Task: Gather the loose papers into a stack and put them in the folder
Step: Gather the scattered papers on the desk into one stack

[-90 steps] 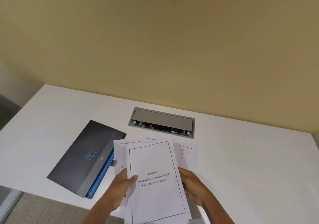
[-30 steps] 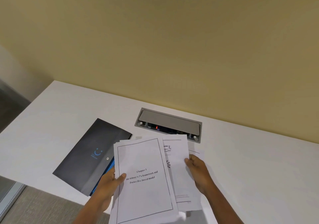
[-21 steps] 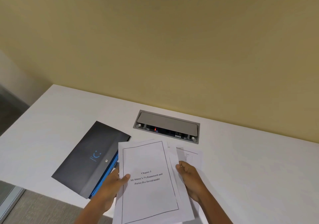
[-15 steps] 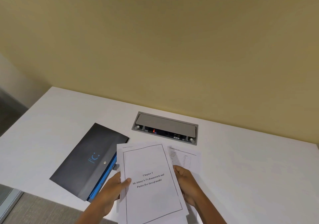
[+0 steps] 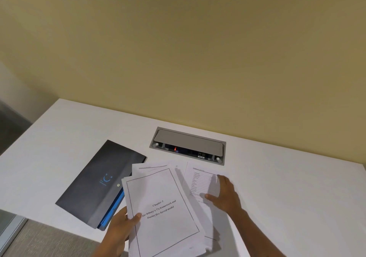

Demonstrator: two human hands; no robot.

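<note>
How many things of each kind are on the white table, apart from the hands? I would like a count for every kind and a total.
Folder, dark grey with blue inside: 1
Cable box set into the table: 1
Held bundle of papers: 1 (sheets inside cannot be counted)
Loose printed sheet under the right hand: 1
Total: 4

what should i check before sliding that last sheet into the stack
1. Left hand gripping the stack: ok.
2. Right hand flat on the loose sheet: ok.
3. Loose sheet joined to stack: not ok, it lies apart to the right.
4. Stack edges squared: not ok, sheets fan out.
5. Folder open to receive: not ok, flap looks shut.
6. Table path clear: ok.
</note>
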